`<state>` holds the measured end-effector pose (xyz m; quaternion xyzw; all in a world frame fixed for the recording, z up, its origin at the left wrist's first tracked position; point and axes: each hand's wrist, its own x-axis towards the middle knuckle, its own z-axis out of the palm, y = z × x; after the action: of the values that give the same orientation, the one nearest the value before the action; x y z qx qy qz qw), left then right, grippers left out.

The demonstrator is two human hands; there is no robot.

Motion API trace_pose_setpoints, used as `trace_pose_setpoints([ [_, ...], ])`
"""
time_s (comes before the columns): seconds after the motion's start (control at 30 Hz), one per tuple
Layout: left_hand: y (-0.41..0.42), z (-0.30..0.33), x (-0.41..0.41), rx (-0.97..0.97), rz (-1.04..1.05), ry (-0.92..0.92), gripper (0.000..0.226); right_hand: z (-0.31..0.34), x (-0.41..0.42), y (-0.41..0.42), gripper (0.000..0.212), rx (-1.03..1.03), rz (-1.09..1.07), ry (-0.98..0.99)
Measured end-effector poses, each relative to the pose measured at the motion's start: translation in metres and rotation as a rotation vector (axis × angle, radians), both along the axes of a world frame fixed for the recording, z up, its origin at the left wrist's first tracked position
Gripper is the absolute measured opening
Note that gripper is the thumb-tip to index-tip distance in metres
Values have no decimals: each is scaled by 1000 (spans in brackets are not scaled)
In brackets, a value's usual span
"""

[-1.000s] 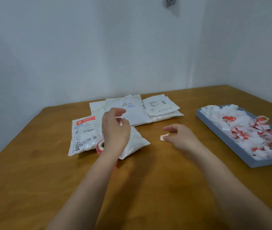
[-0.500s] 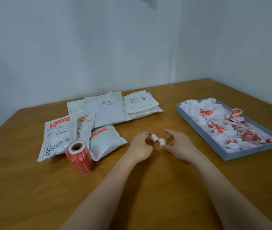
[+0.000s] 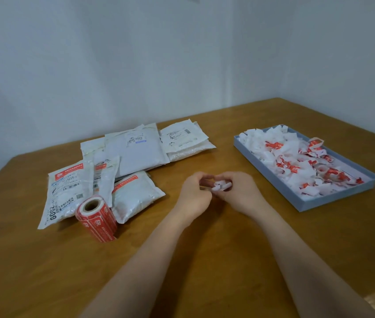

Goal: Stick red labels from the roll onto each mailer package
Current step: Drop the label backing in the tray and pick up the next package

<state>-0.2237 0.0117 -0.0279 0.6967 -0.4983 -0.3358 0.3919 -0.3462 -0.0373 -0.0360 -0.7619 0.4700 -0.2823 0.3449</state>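
Bare desk (image 3: 182, 271) stretches from the label roll (image 3: 96, 218) toward the near edge. Right of the roll, the left hand (image 3: 193, 196) and right hand (image 3: 241, 193) meet, fingers curled, pinching a small crumpled white paper scrap (image 3: 221, 186) between them. The mailer packages (image 3: 122, 166) lie just behind the roll; farther right sits a blue tray (image 3: 333, 200) of scraps.

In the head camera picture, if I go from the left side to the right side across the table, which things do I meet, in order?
Mailer packages → red label roll → left hand → small white paper scrap, pinched between both hands → right hand → blue tray holding crumpled paper scraps.
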Motion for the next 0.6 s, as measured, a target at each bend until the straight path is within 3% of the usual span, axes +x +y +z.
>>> trace_pose_setpoints([
  [0.27, 4, 11, -10, -53, 55, 292, 38, 14, -10, 2, 9, -34, -58, 72],
  [0.47, 3, 24, -28, -163, 119, 458, 37, 27, -32, 3, 8, -125, -170, 0],
  [0.6, -1, 28, -39, -169, 108, 455, 37, 31, -55, -6, 9, -203, -366, -37],
])
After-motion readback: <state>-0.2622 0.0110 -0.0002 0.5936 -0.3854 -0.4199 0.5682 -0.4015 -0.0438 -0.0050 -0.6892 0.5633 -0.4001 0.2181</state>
